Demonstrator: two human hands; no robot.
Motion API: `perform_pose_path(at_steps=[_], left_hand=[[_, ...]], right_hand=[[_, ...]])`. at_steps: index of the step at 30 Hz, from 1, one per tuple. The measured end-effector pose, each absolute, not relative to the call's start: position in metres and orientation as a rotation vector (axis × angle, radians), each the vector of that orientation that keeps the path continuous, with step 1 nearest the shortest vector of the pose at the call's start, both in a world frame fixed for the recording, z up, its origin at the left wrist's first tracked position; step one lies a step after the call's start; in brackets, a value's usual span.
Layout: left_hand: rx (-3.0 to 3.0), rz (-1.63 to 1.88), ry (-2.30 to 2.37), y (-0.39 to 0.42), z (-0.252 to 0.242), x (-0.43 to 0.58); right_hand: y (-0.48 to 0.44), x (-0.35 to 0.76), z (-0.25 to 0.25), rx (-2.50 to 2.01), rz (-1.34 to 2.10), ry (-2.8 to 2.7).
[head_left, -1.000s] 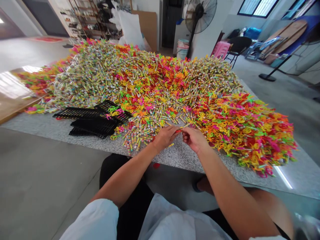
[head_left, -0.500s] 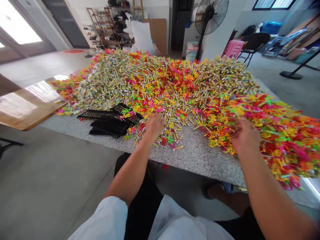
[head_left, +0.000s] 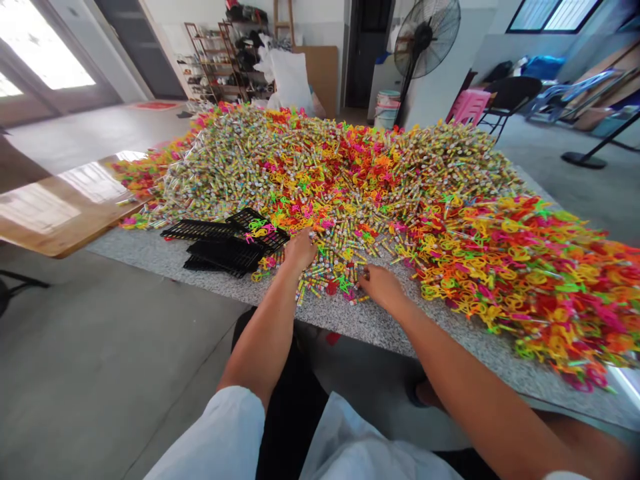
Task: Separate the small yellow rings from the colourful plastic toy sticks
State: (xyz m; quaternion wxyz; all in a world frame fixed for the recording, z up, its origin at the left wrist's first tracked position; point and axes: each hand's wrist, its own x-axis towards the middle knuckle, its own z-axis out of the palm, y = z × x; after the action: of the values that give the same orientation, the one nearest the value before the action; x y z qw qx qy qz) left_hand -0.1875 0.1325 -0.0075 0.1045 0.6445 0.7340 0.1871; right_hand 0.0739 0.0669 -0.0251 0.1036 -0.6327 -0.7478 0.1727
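Observation:
My left hand [head_left: 300,251] is closed, fingertips down in the loose small printed tubes [head_left: 320,270] at the front of the heap. A pale tip shows at its fingers, but I cannot make out what they hold. My right hand [head_left: 383,287] has its fingers curled together at the right edge of these loose pieces, low over the stone tabletop [head_left: 395,327]. Whatever it may hold is hidden. Black plastic grid trays [head_left: 220,250] lie stacked loosely left of my left hand, some bright plastic pieces [head_left: 260,230] on top.
A large heap of printed tubes [head_left: 225,160] spreads across the back. To the right lies a pile of bright plastic loop-shaped pieces [head_left: 520,260]. A wooden board [head_left: 60,213] adjoins the left side. Behind stand a fan [head_left: 423,37], pink stools [head_left: 470,107] and a shelf rack [head_left: 210,60].
My right hand has moved left, from the bright pile to the loose pieces near my left hand. The left hand has shifted only slightly. The view has tilted a little.

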Motion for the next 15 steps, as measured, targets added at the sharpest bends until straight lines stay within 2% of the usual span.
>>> perform_pose_path(at_steps=[5,11,15], left_hand=[[1.857,0.719,2.167,0.127,0.001,-0.198],[1.99,0.557,2.094,0.118,0.001,-0.191],[2.112,0.574,2.105,0.121,-0.009,-0.174]], right_hand=[[0.071,0.071,-0.021,-1.967,0.528,-2.252],[0.061,0.076,-0.022,-1.935,0.404,-2.213],[0.057,0.079,-0.023,-1.885,0.417,-2.248]])
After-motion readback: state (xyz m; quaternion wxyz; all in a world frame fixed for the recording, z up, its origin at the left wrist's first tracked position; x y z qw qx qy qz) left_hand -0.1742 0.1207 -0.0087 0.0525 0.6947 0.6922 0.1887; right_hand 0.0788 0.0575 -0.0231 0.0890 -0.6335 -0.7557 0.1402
